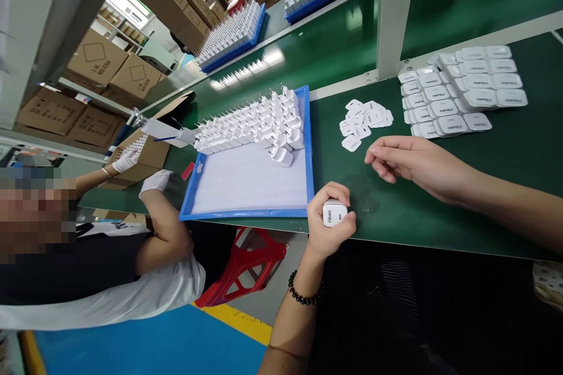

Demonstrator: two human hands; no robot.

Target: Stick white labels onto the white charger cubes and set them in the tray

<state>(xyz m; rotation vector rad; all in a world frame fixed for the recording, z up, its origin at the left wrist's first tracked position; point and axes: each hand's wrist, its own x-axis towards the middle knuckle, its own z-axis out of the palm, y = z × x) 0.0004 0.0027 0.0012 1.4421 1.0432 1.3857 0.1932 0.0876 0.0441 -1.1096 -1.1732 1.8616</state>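
Observation:
My left hand (328, 220) is wrapped round a white charger (335, 213) at the table's front edge, its printed end face turned up. Above the green table, my right hand (409, 164) has its fingers curled and the thumb against the index finger; whether something small is pinched there I cannot make out. Just beyond those fingertips lies a loose pile of white printed cover plates (367, 118). Left of my hands, a blue tray (311, 146) with a white liner holds rows of white chargers (250, 123), prongs up, and one charger (281, 156) lies tilted.
Stacks of white printed plates (461, 91) lie at the right. A pale post (391, 17) rises behind the table. A co-worker (109, 269) in white gloves sits at the left, near a carton (152, 158). A red stool (246, 269) stands below. More blue trays (233, 50) sit farther back.

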